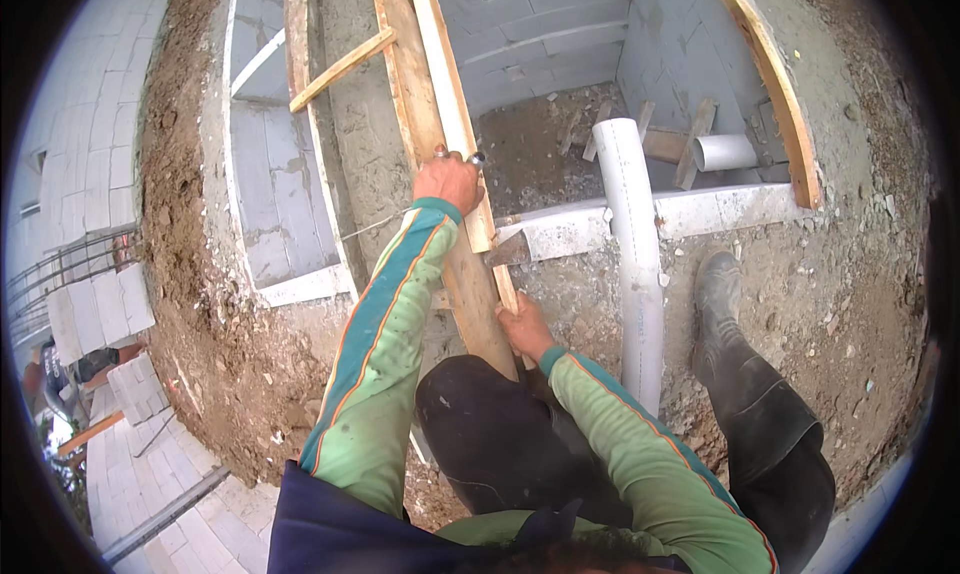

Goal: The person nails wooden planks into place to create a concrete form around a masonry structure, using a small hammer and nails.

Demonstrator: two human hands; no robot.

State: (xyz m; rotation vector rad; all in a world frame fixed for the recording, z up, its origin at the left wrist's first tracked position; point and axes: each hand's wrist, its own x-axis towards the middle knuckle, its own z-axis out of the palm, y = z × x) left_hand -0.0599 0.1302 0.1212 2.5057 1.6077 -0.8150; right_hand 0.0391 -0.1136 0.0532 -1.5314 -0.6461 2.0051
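Observation:
My left hand (450,184) is closed over the long wooden boards, its fingers curled around the edge of the light board (450,84). Something small, dark and shiny shows by its fingertips; I cannot make out what it is. Beside it runs a darker plank (475,309), which passes down to my knee. Lower and to the right, my right hand (525,329) grips the wooden handle of a hammer-like tool (508,286). The tool's dark, wedge-shaped metal head (509,250) lies by the end of the light board.
A white pipe (632,234) crosses the block wall edge (570,236) on the right. Beyond is a deep block-walled pit with a short pipe piece (726,153) and wood scraps. A short wooden brace (343,69) spans the boards at left. Another person (75,369) is at far left.

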